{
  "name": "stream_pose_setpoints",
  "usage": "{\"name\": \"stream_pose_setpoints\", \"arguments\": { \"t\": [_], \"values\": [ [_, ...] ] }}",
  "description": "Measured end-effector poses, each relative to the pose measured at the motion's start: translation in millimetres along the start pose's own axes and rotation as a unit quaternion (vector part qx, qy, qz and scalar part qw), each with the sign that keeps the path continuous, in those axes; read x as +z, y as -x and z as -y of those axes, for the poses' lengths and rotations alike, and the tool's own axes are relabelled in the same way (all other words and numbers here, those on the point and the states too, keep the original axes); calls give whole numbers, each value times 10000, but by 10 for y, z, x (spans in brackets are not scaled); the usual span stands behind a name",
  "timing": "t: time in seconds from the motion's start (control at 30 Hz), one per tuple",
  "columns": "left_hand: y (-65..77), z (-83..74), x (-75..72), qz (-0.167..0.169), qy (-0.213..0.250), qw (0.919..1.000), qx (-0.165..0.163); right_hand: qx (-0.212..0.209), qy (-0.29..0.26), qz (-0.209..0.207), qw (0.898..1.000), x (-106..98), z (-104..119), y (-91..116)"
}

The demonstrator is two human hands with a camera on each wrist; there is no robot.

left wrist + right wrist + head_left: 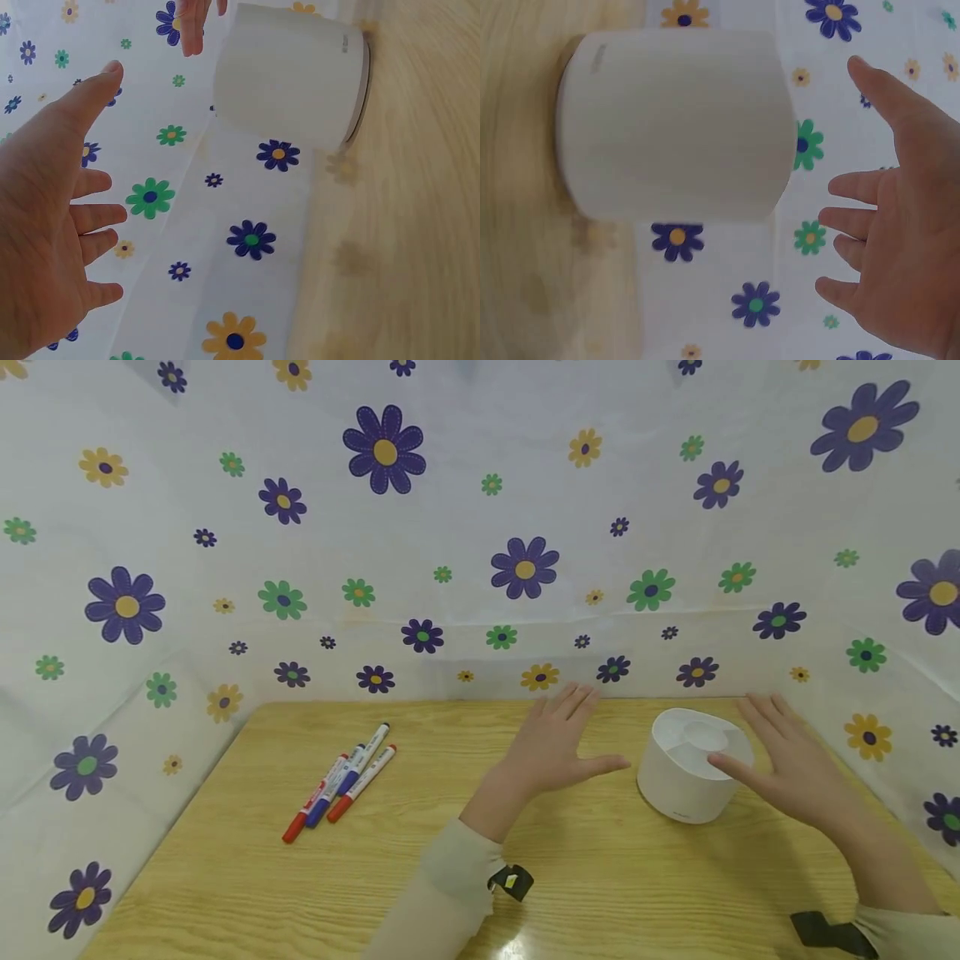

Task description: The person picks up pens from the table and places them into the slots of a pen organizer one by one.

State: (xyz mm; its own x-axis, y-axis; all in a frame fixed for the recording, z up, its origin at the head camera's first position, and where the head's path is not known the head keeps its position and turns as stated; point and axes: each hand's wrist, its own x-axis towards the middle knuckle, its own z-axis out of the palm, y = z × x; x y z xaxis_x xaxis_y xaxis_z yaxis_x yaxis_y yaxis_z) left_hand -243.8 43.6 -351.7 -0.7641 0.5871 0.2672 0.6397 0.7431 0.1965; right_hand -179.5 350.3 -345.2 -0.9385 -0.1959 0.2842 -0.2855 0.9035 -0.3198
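A white round desk organizer (686,781) with a slanted top and divided compartments stands upright on the right part of the table. My left hand (551,747) is to its left, fingers spread and straight, thumb pointing toward it with a gap between. On its other side, my right hand (795,768) is spread too, its thumb overlapping the organizer's rim in the head view. The right wrist view shows that palm (911,247) apart from the organizer's white wall (675,127). Nothing is held in either hand.
Several markers (348,781) with red, blue and black caps lie in a loose cluster on the left of the wooden table (247,893). A white flower-printed cloth (450,527) hangs behind the table and along both sides.
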Motion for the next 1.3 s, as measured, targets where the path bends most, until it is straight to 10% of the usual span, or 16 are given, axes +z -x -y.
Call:
{"name": "stream_pose_setpoints", "arguments": {
  "t": [0.43, 1.3],
  "values": [
    [-319, -245, 354, 422, 475, 9980, -9, 437, -632, 1014, 9919, 74, -310, 93],
    [-550, -475, 682, 647, 988, 9928, -205, 243, -961, 1110, 9889, 147, -411, 42]
  ]
}}
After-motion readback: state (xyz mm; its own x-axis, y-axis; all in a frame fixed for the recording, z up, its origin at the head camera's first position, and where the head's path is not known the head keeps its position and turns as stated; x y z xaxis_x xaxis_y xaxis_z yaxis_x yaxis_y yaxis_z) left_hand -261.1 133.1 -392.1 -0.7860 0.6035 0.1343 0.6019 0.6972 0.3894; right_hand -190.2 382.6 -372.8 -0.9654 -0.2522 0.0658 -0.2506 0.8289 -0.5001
